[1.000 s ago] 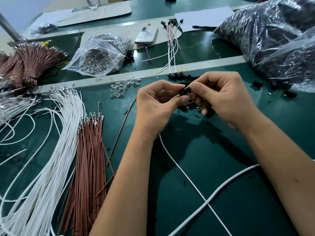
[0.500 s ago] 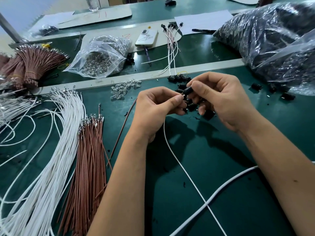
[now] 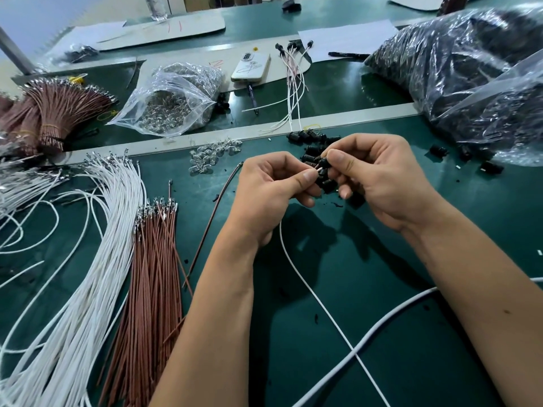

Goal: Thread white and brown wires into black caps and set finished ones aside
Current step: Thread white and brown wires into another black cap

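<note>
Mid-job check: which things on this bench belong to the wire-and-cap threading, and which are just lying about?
In use:
left hand pinching the white wire
right hand holding a black cap
loose black caps
white wire bundle
brown wire bundle
finished pieces

Lying about:
phone
pen
paper sheet

text: none legible | cardboard sheet [image 3: 164, 27]: red marks, perhaps "11"

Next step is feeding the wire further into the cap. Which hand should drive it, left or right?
Left, probably. The left hand already pinches the white wire just short of the black cap, so it can push it in. The right hand grips the cap and looks better used holding it steady.
</note>
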Demonstrator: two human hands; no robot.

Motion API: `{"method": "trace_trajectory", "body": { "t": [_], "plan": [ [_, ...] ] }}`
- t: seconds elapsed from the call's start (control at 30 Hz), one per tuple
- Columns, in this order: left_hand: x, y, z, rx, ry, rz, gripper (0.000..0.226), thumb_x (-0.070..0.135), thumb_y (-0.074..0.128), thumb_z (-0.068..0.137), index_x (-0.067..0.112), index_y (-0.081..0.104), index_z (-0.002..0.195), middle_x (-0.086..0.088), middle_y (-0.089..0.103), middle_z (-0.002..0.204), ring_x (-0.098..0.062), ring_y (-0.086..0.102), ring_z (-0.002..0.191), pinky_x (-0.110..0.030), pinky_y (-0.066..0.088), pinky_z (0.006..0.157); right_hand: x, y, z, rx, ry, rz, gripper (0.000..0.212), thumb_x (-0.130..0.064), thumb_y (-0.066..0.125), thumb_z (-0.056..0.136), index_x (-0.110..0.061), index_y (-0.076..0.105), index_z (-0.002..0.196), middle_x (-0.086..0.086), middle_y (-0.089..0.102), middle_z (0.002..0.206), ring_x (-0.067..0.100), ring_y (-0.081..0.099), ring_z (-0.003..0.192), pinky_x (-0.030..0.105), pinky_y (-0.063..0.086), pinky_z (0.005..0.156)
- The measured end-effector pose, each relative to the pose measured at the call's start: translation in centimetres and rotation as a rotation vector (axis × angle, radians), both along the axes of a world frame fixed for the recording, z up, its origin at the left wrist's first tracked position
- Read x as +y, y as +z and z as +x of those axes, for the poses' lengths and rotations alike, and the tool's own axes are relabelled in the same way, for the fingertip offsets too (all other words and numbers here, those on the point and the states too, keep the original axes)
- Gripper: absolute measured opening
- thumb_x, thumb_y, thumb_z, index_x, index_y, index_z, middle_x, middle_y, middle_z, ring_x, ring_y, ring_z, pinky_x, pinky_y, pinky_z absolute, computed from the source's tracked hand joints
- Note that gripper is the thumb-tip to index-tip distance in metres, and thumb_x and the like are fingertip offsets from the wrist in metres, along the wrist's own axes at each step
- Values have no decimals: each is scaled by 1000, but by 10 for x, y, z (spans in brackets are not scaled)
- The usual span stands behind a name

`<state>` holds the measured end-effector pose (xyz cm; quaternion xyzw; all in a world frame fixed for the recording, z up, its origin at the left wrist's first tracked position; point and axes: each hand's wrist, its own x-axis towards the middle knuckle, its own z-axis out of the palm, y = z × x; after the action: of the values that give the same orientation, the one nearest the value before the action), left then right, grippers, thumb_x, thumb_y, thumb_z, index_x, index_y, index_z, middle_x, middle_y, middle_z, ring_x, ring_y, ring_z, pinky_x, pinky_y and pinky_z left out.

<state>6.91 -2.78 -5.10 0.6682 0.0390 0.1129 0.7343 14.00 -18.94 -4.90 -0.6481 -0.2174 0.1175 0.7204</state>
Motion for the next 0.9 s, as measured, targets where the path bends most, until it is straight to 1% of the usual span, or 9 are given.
{"method": "trace_trajectory", "body": {
  "t": [0.1, 0.2, 0.3, 0.37, 0.43, 0.6, 0.7, 0.83, 0.9],
  "plan": [
    [1, -1, 0, 3, -7, 9, 14, -7, 66, 90, 0, 65, 78, -9, 67, 62, -17, 65, 57, -25, 54, 55, -1, 1, 0, -52, -16, -11, 6, -6, 71, 94, -7, 74, 89, 2, 66, 63, 11, 53, 46, 19, 45, 43],
    [3, -2, -1, 22, -25, -23, 4, 3, 71, 90, 2, 67, 88, -14, 73, 76, -21, 68, 62, -31, 59, 66, 1, 1, -2, -132, -12, -44, 7, -6, 69, 97, -6, 75, 95, 6, 65, 66, 14, 48, 48, 20, 40, 43],
    [1, -2, -1, 9, 10, -27, 15, 6, 79, 82, 4, 68, 93, -18, 75, 83, -25, 68, 63, -35, 61, 72, 5, 1, -5, -148, 23, -57, 13, -8, 64, 100, -3, 76, 100, 13, 61, 69, 12, 44, 49, 19, 37, 44],
    [0, -2, 0, -20, 40, -57, 12, 1, 79, 81, 3, 69, 85, -17, 74, 77, -23, 68, 59, -32, 60, 68, 7, 2, -7, -63, 69, 9, 25, -16, 57, 105, 0, 76, 102, 16, 60, 72, 12, 46, 54, 19, 37, 45],
    [-1, -1, 0, -30, 40, -102, 11, -2, 77, 81, 3, 68, 80, -17, 74, 77, -21, 68, 58, -29, 59, 66, 8, 6, -8, 130, 132, 132, 37, -29, 53, 103, -1, 78, 99, 18, 60, 76, 13, 48, 60, 17, 37, 44],
    [-4, 1, -2, -88, -47, -173, 11, -2, 74, 78, 1, 64, 77, -13, 72, 71, -20, 66, 57, -27, 56, 61, 8, 8, -10, 381, 199, 207, 30, -32, 62, 90, -9, 82, 88, 2, 59, 66, 5, 48, 57, 10, 33, 37],
    [-7, 2, -4, -113, -47, -182, 10, -2, 73, 77, -2, 63, 76, -12, 70, 67, -19, 66, 55, -27, 55, 58, 5, 11, -10, 450, 214, 195, 28, -34, 64, 85, -14, 84, 84, -3, 60, 62, 1, 50, 53, 7, 36, 38],
    [-8, 1, -4, -138, -44, -176, 10, -6, 71, 79, -2, 63, 75, -13, 69, 67, -20, 67, 56, -28, 56, 57, 3, 13, -8, 468, 212, 173, 27, -35, 65, 84, -15, 84, 84, -5, 62, 62, 1, 55, 49, 7, 46, 45],
    [-8, 1, -3, -136, -29, -170, 11, -4, 73, 77, -2, 63, 73, -16, 69, 68, -22, 66, 56, -31, 57, 57, 1, 14, -7, 470, 211, 147, 26, -34, 66, 84, -16, 84, 85, -4, 64, 63, 2, 60, 49, 8, 50, 48]
  ]
}}
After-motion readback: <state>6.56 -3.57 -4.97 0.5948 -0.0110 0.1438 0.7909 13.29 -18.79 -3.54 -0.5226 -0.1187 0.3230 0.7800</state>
